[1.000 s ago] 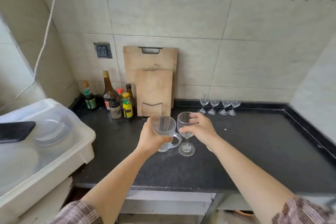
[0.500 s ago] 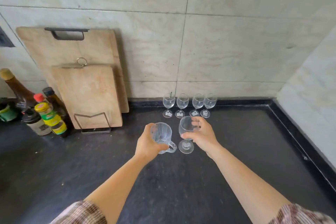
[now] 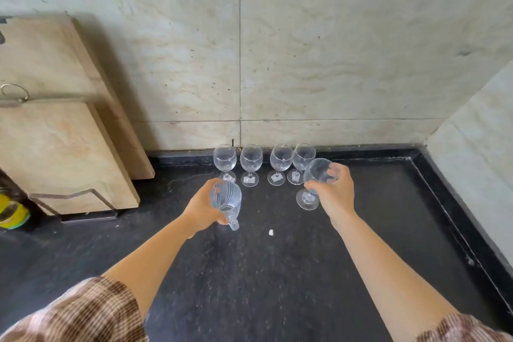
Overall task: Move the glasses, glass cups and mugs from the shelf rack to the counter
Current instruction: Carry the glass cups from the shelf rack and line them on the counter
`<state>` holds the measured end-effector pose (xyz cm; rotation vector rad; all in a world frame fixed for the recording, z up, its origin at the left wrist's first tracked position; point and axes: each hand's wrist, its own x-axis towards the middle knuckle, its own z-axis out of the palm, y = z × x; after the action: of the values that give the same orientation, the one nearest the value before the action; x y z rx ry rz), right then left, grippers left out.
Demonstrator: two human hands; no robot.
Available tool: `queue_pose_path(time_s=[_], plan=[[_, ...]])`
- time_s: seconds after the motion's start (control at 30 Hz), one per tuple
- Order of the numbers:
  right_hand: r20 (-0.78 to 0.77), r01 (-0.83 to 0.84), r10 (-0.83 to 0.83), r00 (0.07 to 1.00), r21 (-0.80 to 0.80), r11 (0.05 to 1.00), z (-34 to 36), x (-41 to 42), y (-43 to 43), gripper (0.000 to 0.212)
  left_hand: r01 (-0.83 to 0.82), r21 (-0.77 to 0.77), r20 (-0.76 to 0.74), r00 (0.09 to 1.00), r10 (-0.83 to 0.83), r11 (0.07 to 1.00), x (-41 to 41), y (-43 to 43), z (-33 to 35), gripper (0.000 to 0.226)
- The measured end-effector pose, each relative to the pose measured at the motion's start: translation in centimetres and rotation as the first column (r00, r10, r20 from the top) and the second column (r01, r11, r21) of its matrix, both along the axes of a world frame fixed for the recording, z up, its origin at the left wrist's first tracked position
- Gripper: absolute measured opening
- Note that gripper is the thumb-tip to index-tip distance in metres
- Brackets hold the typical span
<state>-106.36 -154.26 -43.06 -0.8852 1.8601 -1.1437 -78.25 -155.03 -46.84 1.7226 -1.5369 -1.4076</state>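
Note:
My left hand (image 3: 201, 209) grips a clear ribbed glass mug (image 3: 226, 198), its handle pointing toward me, just above the black counter (image 3: 263, 272). A stemmed wine glass (image 3: 316, 178) is held by the bowl in my right hand (image 3: 337, 191), tilted left, its foot close to the counter. Several empty wine glasses (image 3: 251, 164) stand in a row at the back against the tiled wall, right behind both hands. The shelf rack is out of view.
Two wooden cutting boards (image 3: 63, 147) lean in a metal stand at the left. A yellow-labelled bottle (image 3: 11, 212) shows at the left edge. A raised black lip (image 3: 455, 219) borders the counter at the right wall. A small white scrap (image 3: 271, 232) lies on the counter.
Both hands have moved forward toward the row of glasses and spread apart. The wine glass went right and now tilts. The view came closer to the wall.

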Motion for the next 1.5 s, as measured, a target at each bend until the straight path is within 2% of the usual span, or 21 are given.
queue_pose_path(time_s=[0.27,0.4,0.47,0.53,0.63,0.77,0.93,1.07,1.13,1.23,1.33,1.5], plan=[[0.008,0.118,-0.118,0.993,-0.009,0.993,-0.7,-3.4,-4.0,0.069,0.141,0.046,-0.008,0.990,-0.141,0.989,0.0,-2.1,0.2,0.087],[0.029,0.128,-0.128,0.991,0.005,0.992,-0.9,-4.6,-6.0,0.075,0.057,0.096,-0.106,0.993,-0.046,0.994,-0.2,-1.3,0.0,0.094],[0.036,0.127,-0.128,0.991,0.028,0.992,-1.1,-4.8,-6.8,0.076,-0.044,0.057,-0.047,0.998,0.047,0.997,-1.0,-0.7,-0.4,0.091],[0.048,0.120,-0.122,0.991,0.043,0.992,-1.4,-4.9,-7.5,0.078,-0.109,-0.035,0.073,0.991,0.111,0.993,-1.9,-0.2,-1.0,0.099],[0.066,0.119,-0.121,0.990,0.044,0.992,-1.8,-4.8,-8.2,0.079,-0.102,-0.128,0.167,0.978,0.123,0.986,-2.5,-0.2,-1.5,0.102],[0.051,0.096,-0.098,0.994,0.032,0.995,-2.2,-5.1,-8.7,0.081,-0.045,-0.113,0.245,0.967,0.071,0.993,-2.0,-0.9,-1.6,0.101],[0.017,0.062,-0.063,0.998,0.061,0.996,-2.2,-5.3,-8.7,0.080,-0.027,-0.097,0.247,0.968,0.050,0.995,-1.9,-1.0,-1.8,0.102],[-0.137,0.074,-0.064,0.989,0.070,0.995,-1.4,-5.1,-8.2,0.067,-0.026,-0.085,0.229,0.973,0.045,0.996,-1.9,-0.9,-1.6,0.104],[-0.286,0.094,-0.083,0.955,0.025,0.995,-0.9,-4.7,-7.6,0.069,-0.046,-0.084,0.218,0.974,0.063,0.995,-1.8,-0.6,-1.3,0.104],[-0.453,0.028,-0.061,0.889,-0.079,0.997,0.1,-3.0,-6.1,0.064,-0.086,-0.101,0.220,0.970,0.106,0.991,-1.0,0.3,-0.5,0.103],[-0.487,-0.107,0.045,0.873,-0.100,0.989,1.4,0.2,-4.2,0.055,-0.113,-0.132,0.270,0.952,0.146,0.985,0.1,1.5,1.0,0.094],[-0.474,-0.313,0.247,0.845,-0.064,0.948,2.8,7.3,-0.3,0.053,-0.138,-0.144,0.331,0.926,0.179,0.980,2.4,4.6,4.2,0.075]])
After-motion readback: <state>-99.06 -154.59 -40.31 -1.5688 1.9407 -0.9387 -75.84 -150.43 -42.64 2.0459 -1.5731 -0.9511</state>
